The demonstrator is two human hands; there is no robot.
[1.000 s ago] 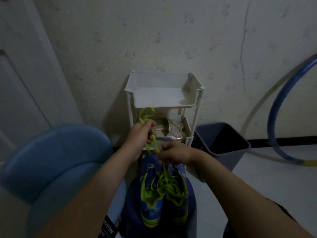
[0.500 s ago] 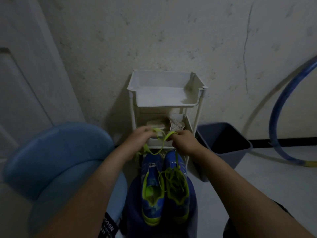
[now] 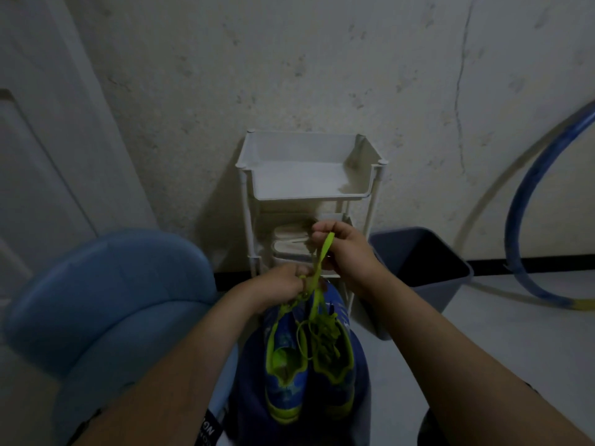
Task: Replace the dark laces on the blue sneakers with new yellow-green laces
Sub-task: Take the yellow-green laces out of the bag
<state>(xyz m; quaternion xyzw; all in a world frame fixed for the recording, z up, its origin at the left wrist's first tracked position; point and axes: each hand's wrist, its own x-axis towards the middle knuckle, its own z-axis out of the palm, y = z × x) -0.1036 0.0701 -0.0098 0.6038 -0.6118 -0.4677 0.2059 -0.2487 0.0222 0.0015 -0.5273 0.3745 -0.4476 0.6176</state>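
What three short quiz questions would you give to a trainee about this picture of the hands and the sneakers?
1. True or false: the left hand and the right hand both hold the yellow-green lace.
2. Choose one: what stands on the floor just to the right of the white rack? A) a grey bin; B) a red bucket; C) a wooden ladder.
3. Short answer: which hand is raised higher above the blue sneakers?

Key: 1 true; 2 A; 3 the right hand.
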